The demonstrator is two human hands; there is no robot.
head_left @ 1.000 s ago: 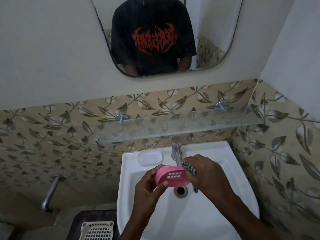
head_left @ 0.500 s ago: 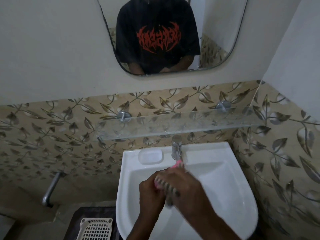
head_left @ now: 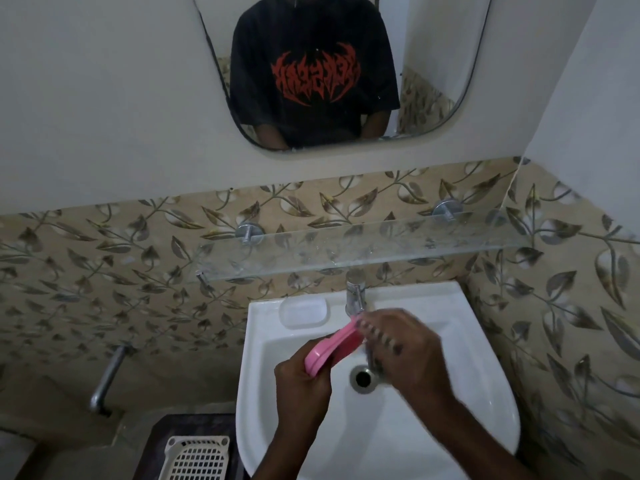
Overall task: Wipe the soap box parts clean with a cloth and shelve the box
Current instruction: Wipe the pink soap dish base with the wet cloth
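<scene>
One pink soap box part (head_left: pixel 332 348) is held over the white sink (head_left: pixel 478 386), tilted so its far end rises toward the tap (head_left: pixel 355 296). The left hand (head_left: pixel 301 379) is closed on its lower end, fingers wrapped around the rim. The right hand (head_left: pixel 405 351) presses on the upper end with a striped cloth (head_left: pixel 372 332) bunched under its fingers; the hand is motion-blurred, so how tightly it grips the cloth cannot be told. The part sits between the two hands, above and left of the drain (head_left: pixel 362 378).

No brand or label shows on the part. The only writing in view is jagged red lettering on a black shirt (head_left: pixel 311 77) reflected in the mirror (head_left: pixel 433 81), reversed and unreadable.

One white tray (head_left: pixel 303 312) lies on the sink ledge just left of the tap. One glass shelf (head_left: pixel 363 251) spans the leaf-patterned tiles (head_left: pixel 104 265) above the sink, carried on two round metal mounts (head_left: pixel 249 232). One white perforated basket (head_left: pixel 197 459) stands at the bottom left, and one metal pipe (head_left: pixel 107 379) angles out of the wall left of the sink.
</scene>
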